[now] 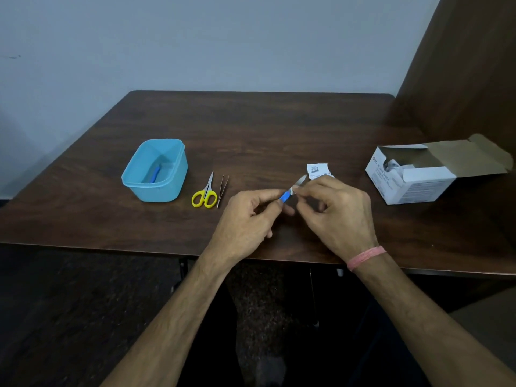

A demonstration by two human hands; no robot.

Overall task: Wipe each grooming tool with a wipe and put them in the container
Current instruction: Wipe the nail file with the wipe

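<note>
My left hand pinches the blue handle of a small grooming tool whose grey metal tip points up and to the right. My right hand pinches a small white wipe around the tool, just above the blue handle. Both hands hover over the table's front middle. A light blue container stands at the left with a blue tool lying inside. Yellow-handled scissors and metal tweezers lie side by side to the right of the container.
A torn white wipe wrapper lies just beyond my right hand. An open white box of swabs sits at the right, its flap up. A brown wall panel borders the dark wooden table on the right.
</note>
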